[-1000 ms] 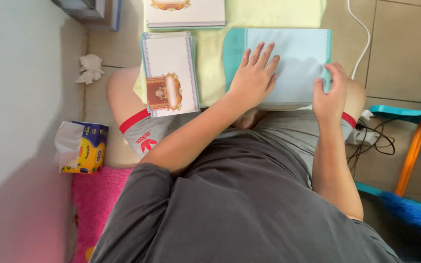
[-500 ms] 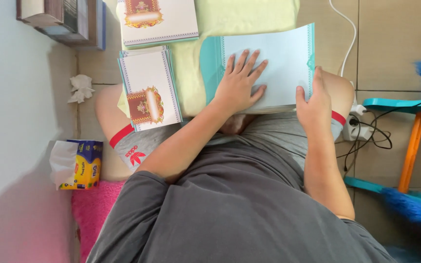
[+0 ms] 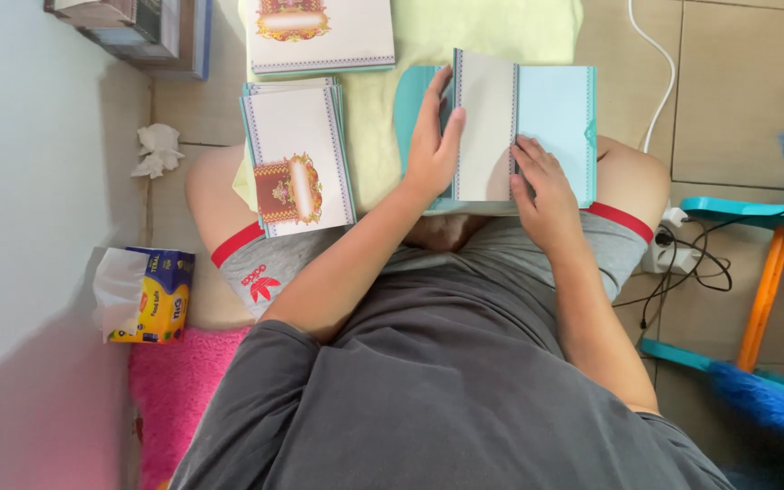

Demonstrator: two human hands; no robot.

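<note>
Left hand [image 3: 435, 145] grips folded card [image 3: 519, 127] flap; right hand [image 3: 544, 181] presses fold; card stack [image 3: 297, 154] left of card.

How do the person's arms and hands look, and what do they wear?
Both arms are bare from the short sleeves of a dark grey T-shirt down. The left hand and the right hand wear no gloves, and I see no rings, watch or bracelet.

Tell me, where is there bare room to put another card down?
The yellow cloth is bare between the card pile and the folded card. Bare floor tiles lie right of the white cable. It is crowded under both hands.
</note>
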